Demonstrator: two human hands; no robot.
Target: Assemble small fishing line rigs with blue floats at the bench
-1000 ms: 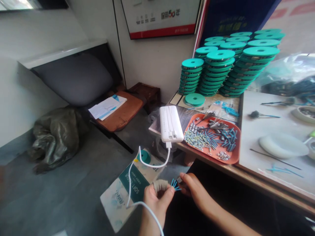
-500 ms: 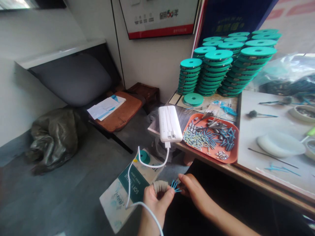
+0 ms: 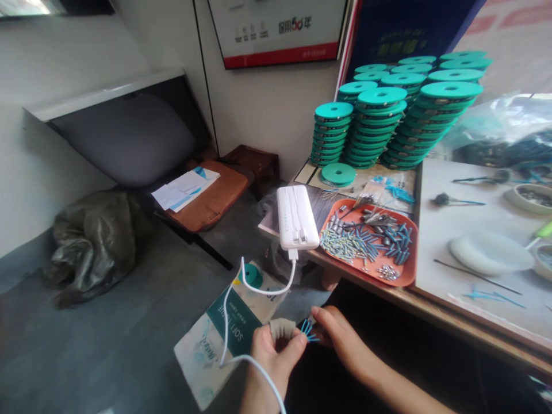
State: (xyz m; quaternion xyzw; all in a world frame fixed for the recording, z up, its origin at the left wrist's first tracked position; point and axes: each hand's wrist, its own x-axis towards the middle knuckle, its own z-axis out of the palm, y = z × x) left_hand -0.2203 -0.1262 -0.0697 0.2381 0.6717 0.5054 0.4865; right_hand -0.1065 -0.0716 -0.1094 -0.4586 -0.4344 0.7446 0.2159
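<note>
Low in the head view, my left hand pinches a small bunch of thin blue strands between thumb and forefinger. A beige wrap covers that forefinger. The free ends of the strands fan out toward my right hand, which is closed close beside them. Something small and dark shows at its fingertips, too hidden to name. A white cable passes in front of my left wrist and runs up to a white power bank.
An orange tray of small metal and blue parts sits on the table to the right. Behind it rise stacks of green spools. A tissue pack lies under the cable. At left stands a chair with papers on its seat.
My hands stay nearly in place; the right fingers shift slightly around the strand ends. The whole view drifts a little, with the surroundings moving slightly left.
</note>
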